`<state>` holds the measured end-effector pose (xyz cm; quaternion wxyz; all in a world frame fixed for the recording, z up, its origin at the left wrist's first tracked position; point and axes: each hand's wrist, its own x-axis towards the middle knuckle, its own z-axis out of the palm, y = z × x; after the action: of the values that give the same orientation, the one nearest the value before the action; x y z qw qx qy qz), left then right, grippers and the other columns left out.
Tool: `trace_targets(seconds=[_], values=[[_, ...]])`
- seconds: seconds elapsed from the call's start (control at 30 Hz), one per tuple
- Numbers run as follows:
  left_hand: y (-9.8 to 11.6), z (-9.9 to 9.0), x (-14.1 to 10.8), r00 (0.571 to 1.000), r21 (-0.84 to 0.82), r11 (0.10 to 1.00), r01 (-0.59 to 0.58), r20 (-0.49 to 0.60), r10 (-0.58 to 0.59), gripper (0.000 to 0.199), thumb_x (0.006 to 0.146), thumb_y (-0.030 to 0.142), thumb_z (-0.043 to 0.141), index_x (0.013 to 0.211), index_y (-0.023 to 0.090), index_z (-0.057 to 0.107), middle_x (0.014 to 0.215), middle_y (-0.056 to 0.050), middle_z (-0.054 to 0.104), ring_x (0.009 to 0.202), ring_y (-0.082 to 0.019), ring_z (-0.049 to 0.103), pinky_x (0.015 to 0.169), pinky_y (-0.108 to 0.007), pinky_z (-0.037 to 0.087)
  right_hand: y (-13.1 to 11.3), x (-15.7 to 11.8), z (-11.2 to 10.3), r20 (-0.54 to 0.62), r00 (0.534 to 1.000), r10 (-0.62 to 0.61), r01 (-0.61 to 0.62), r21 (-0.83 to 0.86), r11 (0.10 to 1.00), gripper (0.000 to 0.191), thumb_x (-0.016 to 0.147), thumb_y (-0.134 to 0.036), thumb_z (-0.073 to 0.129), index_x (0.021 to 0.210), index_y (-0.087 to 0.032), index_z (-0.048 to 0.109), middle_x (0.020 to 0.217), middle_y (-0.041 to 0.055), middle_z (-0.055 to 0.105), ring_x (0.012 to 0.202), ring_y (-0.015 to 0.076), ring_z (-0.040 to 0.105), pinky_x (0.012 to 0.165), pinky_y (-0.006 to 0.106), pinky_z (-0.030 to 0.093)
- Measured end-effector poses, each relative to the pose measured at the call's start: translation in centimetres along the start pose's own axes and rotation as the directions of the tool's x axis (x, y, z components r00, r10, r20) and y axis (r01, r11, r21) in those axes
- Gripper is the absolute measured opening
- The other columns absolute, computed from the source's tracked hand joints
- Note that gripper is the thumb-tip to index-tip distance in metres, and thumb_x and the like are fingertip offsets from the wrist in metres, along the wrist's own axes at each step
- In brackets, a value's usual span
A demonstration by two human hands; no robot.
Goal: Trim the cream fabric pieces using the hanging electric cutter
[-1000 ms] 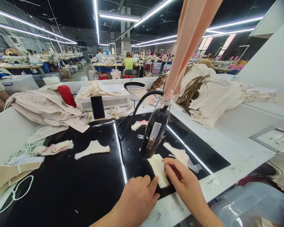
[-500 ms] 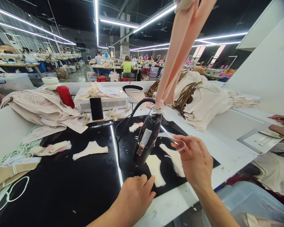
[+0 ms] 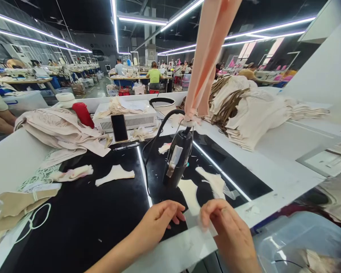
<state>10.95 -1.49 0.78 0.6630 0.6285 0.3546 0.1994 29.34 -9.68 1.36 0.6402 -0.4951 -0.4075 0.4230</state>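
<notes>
My left hand (image 3: 161, 220) is over the near edge of the black mat (image 3: 82, 223), fingers loosely curled and apart, holding nothing I can see. My right hand (image 3: 230, 231) is closed, slightly blurred, over the white table edge; a pale translucent patch shows by its fingertips, but what it grips is unclear. Just beyond the hands lies a cream fabric piece (image 3: 189, 192), with a ragged cream scrap (image 3: 214, 182) to its right. Behind them a black corded tool (image 3: 178, 159) hangs upright from peach fabric strips (image 3: 206, 57).
Another cream cutout (image 3: 115, 174) and a pinkish scrap (image 3: 72, 173) lie left on the mat. A phone (image 3: 119, 128) leans on a white box (image 3: 130, 121). Fabric stacks (image 3: 252, 113) stand right; beige fabric (image 3: 65, 129) is heaped left. A clear bin (image 3: 295, 235) sits below right.
My right hand has come down and nearer, away from the scrap beside the tool. My left hand has lifted off the cream piece slightly, its fingers loosening. The view has shifted.
</notes>
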Motion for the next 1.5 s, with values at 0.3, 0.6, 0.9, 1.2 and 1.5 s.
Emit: trace_targets(seconds=[0.3,0.6,0.9,1.2,1.5], values=[[0.5,-2.1,-2.8,0.987,-0.248,0.961,0.118,-0.08,-0.142,0.046,0.076,0.056,0.083,0.088,0.014,0.069,0.072,0.002,0.057,0.066,-0.011,0.044,0.062,-0.024,0.035,1.8,-0.5,2.6,0.114,0.964,0.24,-0.229,-0.101,0.968,0.037,0.088,-0.057,0.07,0.109,-0.027,0.072,0.101,0.0056,0.075,0.073,0.0178,0.066,0.066,0.028,0.054],[0.0,-5.9,-5.4,0.969,-0.063,0.989,0.136,-0.201,-0.146,0.043,0.083,0.059,0.074,0.09,0.016,0.07,0.072,0.002,0.058,0.062,-0.01,0.043,0.059,-0.024,0.034,3.7,-0.7,4.4,0.123,0.957,0.264,-0.233,-0.218,0.948,0.029,0.082,-0.052,0.074,0.089,-0.024,0.078,0.068,0.0018,0.068,0.062,0.0192,0.064,0.059,0.028,0.056],[-0.6,-8.1,-6.4,0.944,0.063,0.983,0.175,-0.296,-0.149,0.042,0.087,0.058,0.068,0.09,0.016,0.066,0.07,0.002,0.059,0.054,-0.008,0.042,0.053,-0.022,0.033,3.6,0.1,6.6,0.238,0.938,0.252,-0.165,-0.334,0.928,0.019,0.083,-0.039,0.065,0.074,-0.025,0.073,0.063,-0.0017,0.061,0.06,0.0159,0.054,0.056,0.025,0.041],[-0.7,-9.2,-6.3,0.938,0.211,0.955,0.21,-0.319,-0.136,0.035,0.087,0.052,0.062,0.085,0.016,0.062,0.069,0.002,0.06,0.047,-0.008,0.045,0.048,-0.022,0.034,5.1,-0.4,7.3,0.278,0.956,0.091,0.036,-0.423,0.905,0.017,0.086,-0.029,0.058,0.075,-0.026,0.07,0.065,-0.0021,0.064,0.059,0.0158,0.057,0.055,0.026,0.041],[-0.9,-9.6,-5.4,0.896,0.497,0.848,0.185,-0.441,0.063,0.023,0.094,0.036,0.057,0.106,0.024,0.072,0.095,-0.001,0.068,0.07,-0.015,0.057,0.069,-0.028,0.048,6.5,0.8,6.3,0.457,0.838,-0.298,0.544,-0.646,0.535,0.019,0.1,-0.023,0.048,0.097,-0.027,0.066,0.084,0.0005,0.073,0.071,0.0201,0.07,0.06,0.03,0.053]])
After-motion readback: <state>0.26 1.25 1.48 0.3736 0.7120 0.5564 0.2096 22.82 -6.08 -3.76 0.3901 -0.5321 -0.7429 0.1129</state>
